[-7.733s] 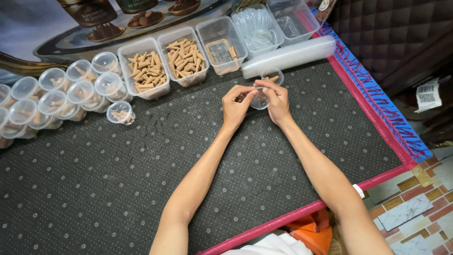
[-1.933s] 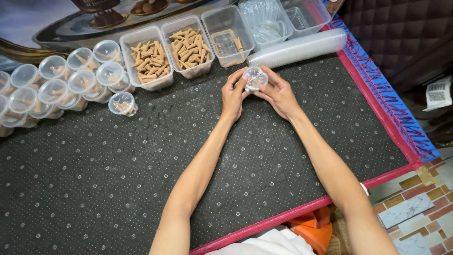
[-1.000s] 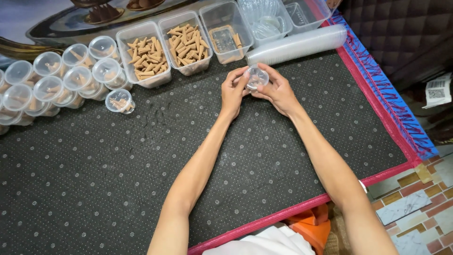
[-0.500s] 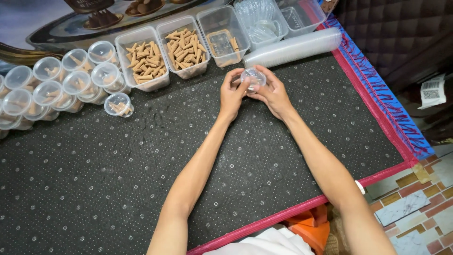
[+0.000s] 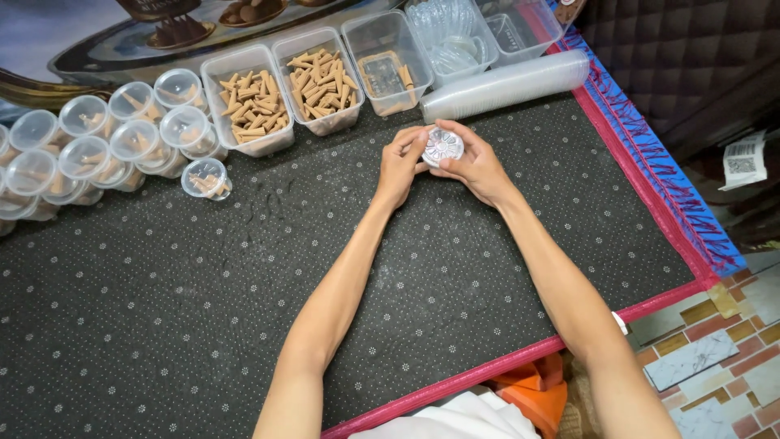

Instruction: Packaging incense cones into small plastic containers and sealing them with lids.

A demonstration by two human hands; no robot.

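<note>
The small clear cup point(image 5: 443, 146) sat between both your hands over the dark dotted mat point(image 5: 203, 325), just in front of the trays of tan cones point(image 5: 248, 110). Over the last second it had turned so its lidded, patterned face pointed up at you; earlier it showed more of its side. That suggested the lid was on or nearly pressed shut, though the blur made it hard to confirm. Your left hand point(image 5: 400, 162) curled partly closed on the cup's left edge. Your right hand point(image 5: 475, 167) cupped it from the right, fingers bent round the rim.
</note>
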